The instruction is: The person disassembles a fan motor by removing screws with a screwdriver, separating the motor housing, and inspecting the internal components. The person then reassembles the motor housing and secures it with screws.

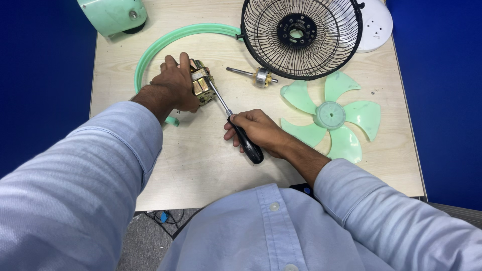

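Head view. The left hand (173, 88) is closed over the top and near side of a small fan motor (202, 85), pinning it to the light wooden table (201, 165). The motor shows brass-coloured laminations and a metal bracket; its far side is hidden by the fingers. It sits just inside the curve of a mint-green plastic ring (165, 42), left of the table's centre.

The right hand (258, 130) is wrapped fully around the black handle of a screwdriver (236, 128). The steel shaft runs up and to the left, and its tip meets the right face of the motor. The exact screw head under the tip is too small to make out.

Other parts lie well apart from the hands: a loose rotor with its shaft (258, 77) beside the motor, a black wire fan guard (301, 37) at the far edge, a five-lobed green fan blade (329, 118) to the right, a white round cover (376, 25) partly behind the guard, and a green housing (113, 15) at the far left corner.

Step in hand, by judgement: a fastener on the motor casing is being worked with the driver while the other hand braces the body.

The next move calls for axial pressure along the shaft, the tip kept square in the screw, and a firm brace on the motor so it does not rotate or slide against the ring.
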